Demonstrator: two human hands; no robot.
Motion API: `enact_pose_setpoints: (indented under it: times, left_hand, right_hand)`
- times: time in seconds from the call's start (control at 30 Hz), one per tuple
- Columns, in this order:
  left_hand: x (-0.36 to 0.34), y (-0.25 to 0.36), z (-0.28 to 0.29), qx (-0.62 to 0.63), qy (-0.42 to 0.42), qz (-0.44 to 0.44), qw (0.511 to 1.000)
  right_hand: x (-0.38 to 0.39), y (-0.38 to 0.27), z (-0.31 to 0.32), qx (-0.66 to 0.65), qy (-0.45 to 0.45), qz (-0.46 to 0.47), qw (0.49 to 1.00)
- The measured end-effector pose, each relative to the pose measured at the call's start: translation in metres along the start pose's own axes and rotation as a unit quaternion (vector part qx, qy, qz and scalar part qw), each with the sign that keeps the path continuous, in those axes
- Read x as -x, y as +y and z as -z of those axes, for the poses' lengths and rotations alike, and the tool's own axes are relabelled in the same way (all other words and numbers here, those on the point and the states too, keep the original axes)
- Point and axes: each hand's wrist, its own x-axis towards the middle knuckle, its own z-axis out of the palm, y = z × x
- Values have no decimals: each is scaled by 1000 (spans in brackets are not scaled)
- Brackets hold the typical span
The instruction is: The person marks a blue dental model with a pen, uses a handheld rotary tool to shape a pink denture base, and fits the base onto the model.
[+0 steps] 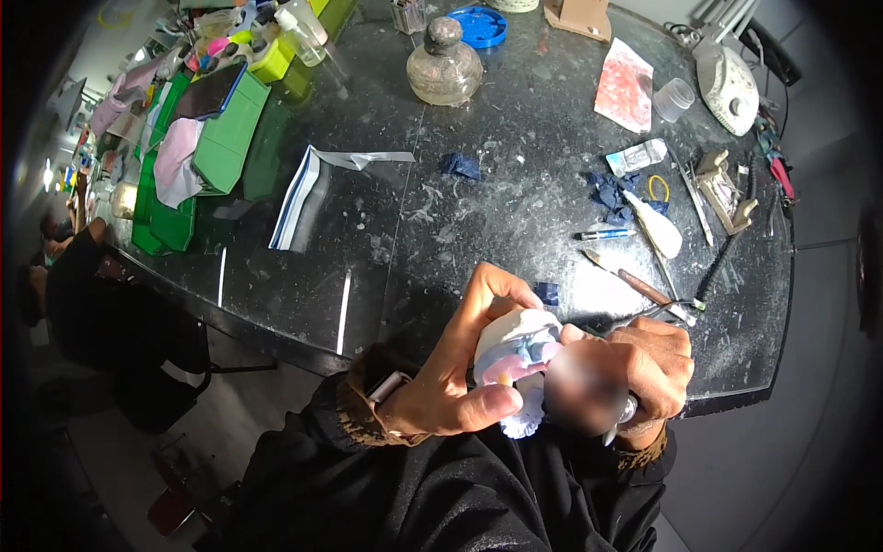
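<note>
**Cast between two hands, one grip hidden**

In the head view, the left hand [451, 368] curves its thumb and fingers around a white dental cast [521, 324] with pink parts, parted only by the piece's width. The cast sits by the near edge of the black bench [368, 267], above the lap. The right hand [655, 363] is curled close beside it (a blurred patch hides its front, so I cannot tell what it holds). Should the left thumb slacken, the cast could slip and chip, probably missing the bench; squeezing hard might loosen the pink parts. A wide right-hand swing could knock the brown-handled tool [644, 287] lying beyond.
</note>
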Motion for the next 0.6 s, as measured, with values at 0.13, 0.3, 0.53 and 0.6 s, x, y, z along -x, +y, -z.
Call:
enact_pose_setpoints:
  times: [0.13, 0.3, 0.53, 0.6]
  left_hand:
    - [0, -11, 2, 39, -37, -44, 998]
    - [0, -9, 1, 28, -35, -53, 998]
    - [-1, -8, 3, 16, -55, -76, 995]
    - [-1, -1, -2, 19, -61, -66, 996]
  right_hand:
    - [-1, 2, 1, -24, 8, 22, 999]
    - [1, 1, 2, -18, 17, 27, 999]
    - [4, 5, 3, -37, 14, 17, 999]
    - [-5, -1, 8, -88, 28, -32, 995]
